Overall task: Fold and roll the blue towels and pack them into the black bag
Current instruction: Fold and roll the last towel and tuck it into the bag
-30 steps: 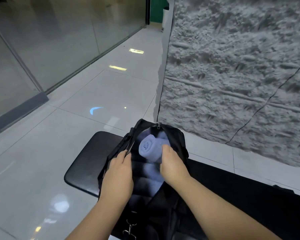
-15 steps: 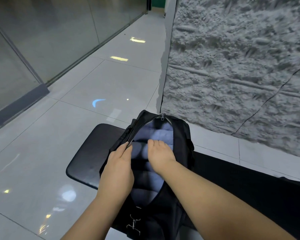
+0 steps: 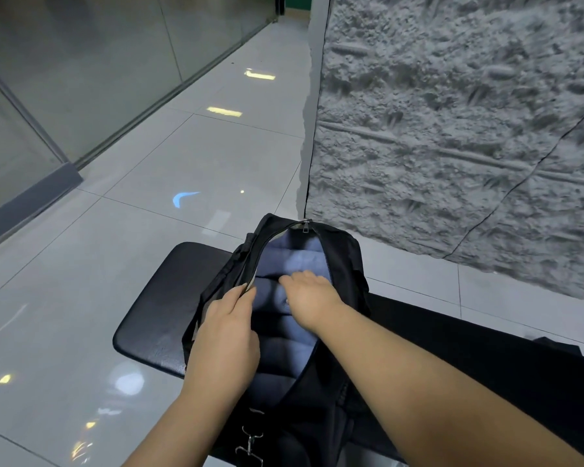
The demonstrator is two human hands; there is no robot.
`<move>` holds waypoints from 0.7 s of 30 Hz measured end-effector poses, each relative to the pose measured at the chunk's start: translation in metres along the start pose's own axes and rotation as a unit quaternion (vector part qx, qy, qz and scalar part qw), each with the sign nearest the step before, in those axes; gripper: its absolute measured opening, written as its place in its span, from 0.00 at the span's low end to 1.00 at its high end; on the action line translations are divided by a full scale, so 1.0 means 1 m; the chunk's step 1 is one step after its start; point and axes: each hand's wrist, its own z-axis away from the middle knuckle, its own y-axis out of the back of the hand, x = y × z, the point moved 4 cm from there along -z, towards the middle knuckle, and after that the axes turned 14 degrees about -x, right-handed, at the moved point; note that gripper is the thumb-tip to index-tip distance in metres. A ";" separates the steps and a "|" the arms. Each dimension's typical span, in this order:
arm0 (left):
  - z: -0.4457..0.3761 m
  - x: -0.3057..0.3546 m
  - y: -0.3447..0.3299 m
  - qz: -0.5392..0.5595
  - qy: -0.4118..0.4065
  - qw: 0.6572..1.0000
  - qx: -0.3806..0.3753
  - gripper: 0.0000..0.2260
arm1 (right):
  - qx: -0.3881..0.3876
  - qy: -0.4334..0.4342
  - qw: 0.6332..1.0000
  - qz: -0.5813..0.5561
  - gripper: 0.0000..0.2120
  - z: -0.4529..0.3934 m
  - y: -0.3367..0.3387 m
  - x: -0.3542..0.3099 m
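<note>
L hand (image 3: 224,335) pinches bag (image 3: 348,261) rim at 9 o'clock; R hand (image 3: 309,298), fingers flat, presses towels (image 3: 297,261), now sunk deeper.

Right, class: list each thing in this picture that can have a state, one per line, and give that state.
black bag: unzipped, mouth held wide, lying on the bench.
blue towels: rolled, packed inside the bag.
zip pull: at the far end of the opening.
left hand: grips the bag's left edge.
right hand: palm down, pressing on the towels.
bench: bears the bag.
</note>
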 end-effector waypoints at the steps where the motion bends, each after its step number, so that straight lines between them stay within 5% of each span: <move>1: -0.001 0.000 0.000 0.001 -0.001 1.000 0.001 0.30 | 0.073 -0.008 0.997 0.014 0.19 0.004 0.005 -0.004; 4: -0.003 0.000 -0.001 0.005 -0.002 1.000 0.012 0.29 | 0.171 -0.002 0.985 0.014 0.24 0.016 0.010 -0.010; 14: -0.002 0.009 -0.007 0.020 -0.002 1.000 0.011 0.26 | 0.228 -0.002 0.971 0.074 0.18 0.024 -0.019 -0.002; 21: -0.002 0.004 -0.005 0.033 0.004 0.999 0.020 0.27 | 0.129 -0.035 0.990 0.043 0.28 0.020 -0.003 -0.002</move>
